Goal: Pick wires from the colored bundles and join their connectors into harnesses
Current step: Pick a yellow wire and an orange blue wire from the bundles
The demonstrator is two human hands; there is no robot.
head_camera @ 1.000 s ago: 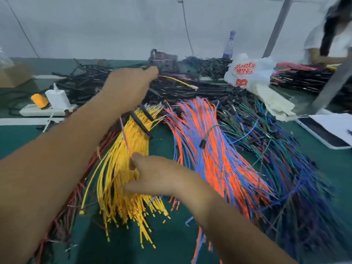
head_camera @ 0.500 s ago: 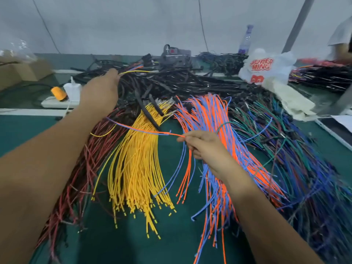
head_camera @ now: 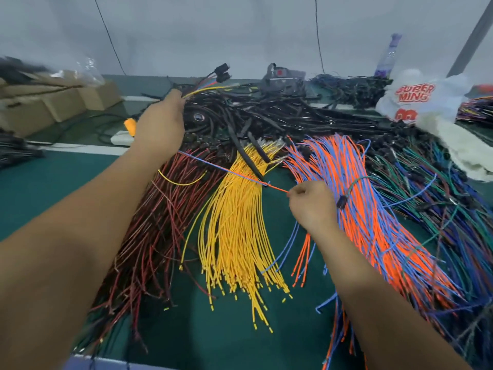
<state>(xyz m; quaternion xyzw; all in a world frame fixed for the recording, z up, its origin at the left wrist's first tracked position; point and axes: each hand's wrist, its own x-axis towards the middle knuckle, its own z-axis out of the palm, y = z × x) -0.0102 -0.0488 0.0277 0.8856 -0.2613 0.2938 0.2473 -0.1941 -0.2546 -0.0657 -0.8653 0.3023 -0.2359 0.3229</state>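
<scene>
My left hand (head_camera: 160, 126) is raised over the black cables (head_camera: 266, 113), fingers curled around a few wires whose black connectors (head_camera: 222, 72) stick up past my knuckles; yellow, blue and red strands fan from that grip. My right hand (head_camera: 310, 204) pinches the end of an orange wire (head_camera: 277, 188), drawn taut with a blue wire (head_camera: 213, 165) running diagonally between both hands. Below, on the green mat (head_camera: 66, 182), lie the yellow bundle (head_camera: 237, 231), the red bundle (head_camera: 157, 214) to its left and the orange-blue bundle (head_camera: 368, 209) to its right.
</scene>
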